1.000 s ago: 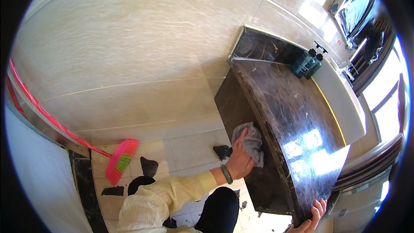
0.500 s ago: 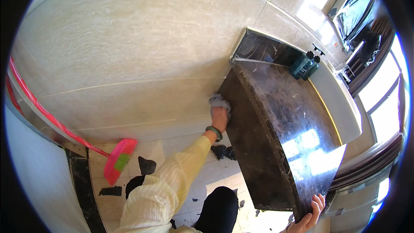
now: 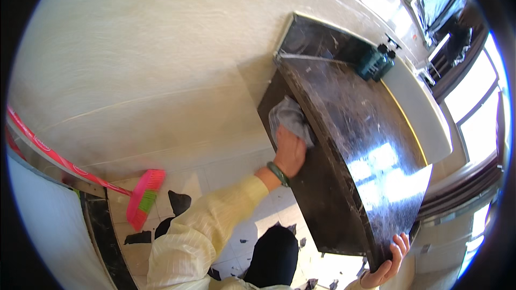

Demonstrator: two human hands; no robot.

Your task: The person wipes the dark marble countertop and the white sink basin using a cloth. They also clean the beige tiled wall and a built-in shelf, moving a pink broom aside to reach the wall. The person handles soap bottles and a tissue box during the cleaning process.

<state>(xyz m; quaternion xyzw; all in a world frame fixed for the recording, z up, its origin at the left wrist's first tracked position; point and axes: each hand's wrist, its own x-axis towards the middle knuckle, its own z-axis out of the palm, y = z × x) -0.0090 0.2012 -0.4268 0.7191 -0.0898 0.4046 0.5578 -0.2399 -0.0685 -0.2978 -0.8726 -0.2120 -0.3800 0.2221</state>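
A crumpled grey cloth (image 3: 292, 121) is pressed against the dark side panel (image 3: 322, 198) of the stone counter, just below its top edge. My left hand (image 3: 291, 153), with a green bangle at the wrist, holds it, fingers partly hidden by the cloth. At the counter's near right corner my right hand (image 3: 391, 264) grips the edge, fingers curled over the top slab. The dark, scuffed countertop (image 3: 344, 113) reflects bright window light.
Two teal pump bottles (image 3: 376, 63) stand by the white basin (image 3: 422, 121). A pink broom (image 3: 144, 198) rests at the left by the beige wall (image 3: 150, 43). Dark broken pieces (image 3: 179, 202) litter the tiled floor around my legs.
My left hand has moved with the cloth from the panel's far edge beside the wall, right and up toward the countertop's edge. The right hand still grips the corner. The view has shifted slightly.
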